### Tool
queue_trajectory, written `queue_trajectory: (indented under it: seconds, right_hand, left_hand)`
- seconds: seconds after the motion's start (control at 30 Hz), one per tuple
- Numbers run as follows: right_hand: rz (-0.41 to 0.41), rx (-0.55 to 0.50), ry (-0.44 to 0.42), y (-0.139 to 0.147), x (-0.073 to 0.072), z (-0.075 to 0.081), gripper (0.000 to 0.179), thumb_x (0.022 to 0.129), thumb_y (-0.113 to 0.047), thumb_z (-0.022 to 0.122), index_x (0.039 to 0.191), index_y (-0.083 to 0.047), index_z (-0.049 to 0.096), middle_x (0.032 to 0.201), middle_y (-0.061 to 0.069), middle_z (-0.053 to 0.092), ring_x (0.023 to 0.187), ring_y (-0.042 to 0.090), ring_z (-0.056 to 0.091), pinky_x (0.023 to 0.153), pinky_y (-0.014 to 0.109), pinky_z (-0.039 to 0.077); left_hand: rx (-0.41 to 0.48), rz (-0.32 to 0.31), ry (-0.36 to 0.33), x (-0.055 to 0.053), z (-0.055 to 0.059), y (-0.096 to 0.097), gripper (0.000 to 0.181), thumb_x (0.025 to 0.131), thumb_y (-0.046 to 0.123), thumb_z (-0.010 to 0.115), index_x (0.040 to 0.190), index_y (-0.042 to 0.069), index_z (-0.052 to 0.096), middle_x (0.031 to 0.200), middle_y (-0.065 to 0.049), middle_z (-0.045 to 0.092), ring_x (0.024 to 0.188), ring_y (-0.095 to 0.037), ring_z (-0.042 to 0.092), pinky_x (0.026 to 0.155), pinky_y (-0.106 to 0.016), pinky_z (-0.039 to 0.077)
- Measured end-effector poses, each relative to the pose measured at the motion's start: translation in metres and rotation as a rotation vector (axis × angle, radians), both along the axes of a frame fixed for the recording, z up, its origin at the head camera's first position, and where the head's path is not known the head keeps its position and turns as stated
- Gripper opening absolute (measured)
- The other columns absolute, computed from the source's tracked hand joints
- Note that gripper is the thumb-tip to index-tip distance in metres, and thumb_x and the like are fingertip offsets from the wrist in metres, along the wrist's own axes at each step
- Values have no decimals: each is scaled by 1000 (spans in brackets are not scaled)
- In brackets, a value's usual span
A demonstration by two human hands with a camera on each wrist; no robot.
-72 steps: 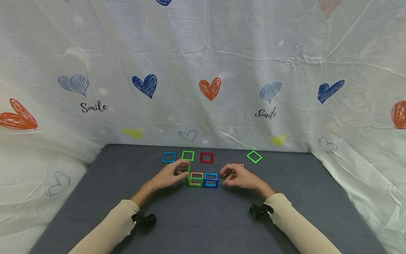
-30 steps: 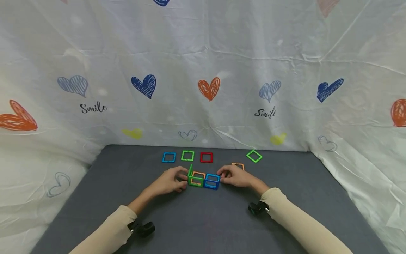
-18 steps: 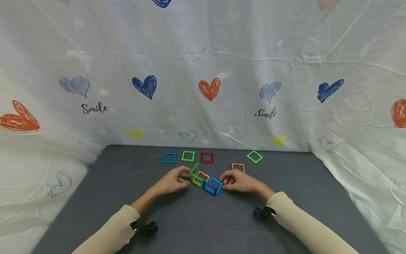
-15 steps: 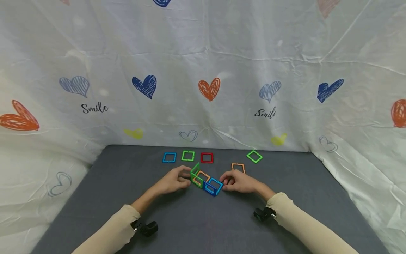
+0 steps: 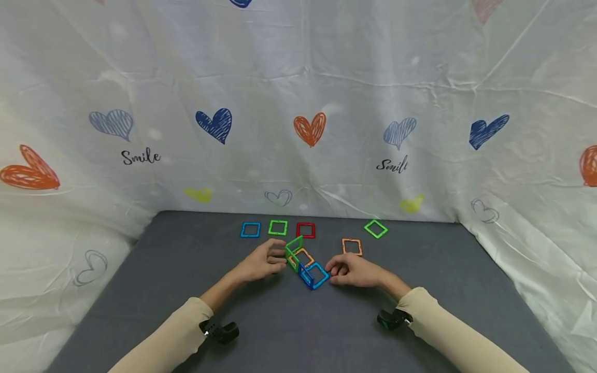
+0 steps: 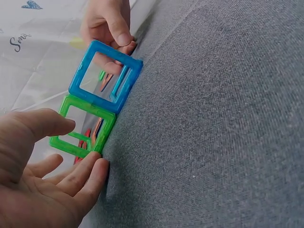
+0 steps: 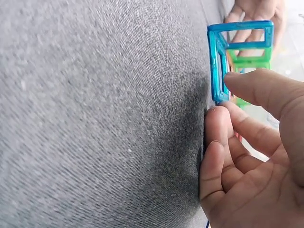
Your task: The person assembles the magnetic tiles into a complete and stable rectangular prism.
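Note:
Square magnetic tiles are joined in the middle of the table. In the head view, two green tiles (image 5: 291, 258) stand upright at a corner beside a flat orange tile (image 5: 305, 253). A dark blue tile (image 5: 305, 276) stands against a flat light blue tile (image 5: 322, 282). My left hand (image 5: 263, 261) is beside the green end, fingers loosely bent; in the left wrist view its fingertips are right at the lower green edge (image 6: 80, 152). My right hand (image 5: 356, 270) pinches the near right corner of the light blue tile (image 7: 216, 71) between thumb and index finger.
Behind the joined tiles lie a loose blue tile (image 5: 250, 230), a green tile (image 5: 278, 221) and a red tile (image 5: 305, 224). Farther right are an orange tile (image 5: 352, 240) and a turned green tile (image 5: 375, 221). A white cloth (image 5: 252, 171) with printed hearts hangs behind the grey table (image 5: 298, 331).
The joined tiles have turned clockwise as I look down, their blue end coming nearer and right. My left hand has followed the green end away from me; my right hand has come slightly nearer.

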State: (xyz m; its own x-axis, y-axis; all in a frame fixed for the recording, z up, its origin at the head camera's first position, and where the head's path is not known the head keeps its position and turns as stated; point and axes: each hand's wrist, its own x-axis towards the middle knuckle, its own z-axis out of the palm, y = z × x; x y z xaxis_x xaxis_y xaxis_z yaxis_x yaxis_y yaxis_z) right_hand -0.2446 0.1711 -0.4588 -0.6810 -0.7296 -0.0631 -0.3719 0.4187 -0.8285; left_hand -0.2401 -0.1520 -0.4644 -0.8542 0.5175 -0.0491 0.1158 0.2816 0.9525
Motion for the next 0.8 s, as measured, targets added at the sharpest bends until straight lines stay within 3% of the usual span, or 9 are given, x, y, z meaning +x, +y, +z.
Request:
queue_trajectory:
  seconds: [0.17,0.53,0.8]
  right_hand:
    - [8,-2,3,1,4,-3,24,97,-8,70,118,6,66,98,4,63,81,16,61,70,27,52]
    - [-13,2,2,0,18,-5,27,97,-9,71,119,4,66,96,4,63,78,15,59,70,26,51]
    - [-34,10,-5,-2,26,-4,28,94,-9,74,118,4,66,97,9,63,78,15,58,70,26,50]
  left_hand:
    - [15,21,-9,-2,0,4,61,100,-3,62,152,-7,30,144,-34,44,127,-44,53,93,-43,54]
    - [39,7,-5,-8,-3,11,58,101,-3,60,150,-8,31,145,-34,44,128,-45,52,94,-43,53]
    - [-28,-12,54,1,2,14,53,102,-3,58,149,-8,34,145,-33,43,128,-46,51,93,-42,54]
